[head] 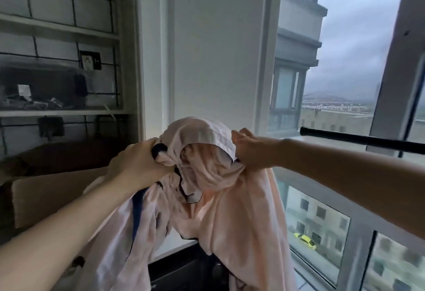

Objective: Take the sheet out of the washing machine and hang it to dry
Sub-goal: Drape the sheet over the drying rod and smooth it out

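A tall window (pixel 340 111) filled the right side of the view, with apartment blocks and grey sky beyond it, and a white wall panel (pixel 216 44) stood just to its left. On the far left were shelves (pixel 57 30) backed by tile, with a brown cardboard box (pixel 53 194) below them. In the middle, the pale pink sheet (pixel 239 217) with dark piping was held up in front of the wall panel, bunched at the top and hanging down in long folds past the bottom of the view. A black rod (pixel 358 137) ran across the window at the right, level with the top of the sheet. The left hand (pixel 138 164) was closed tight around a twisted gather of the sheet. The right hand (pixel 250 150) had its fingers curled round another bunch of the sheet's upper edge.
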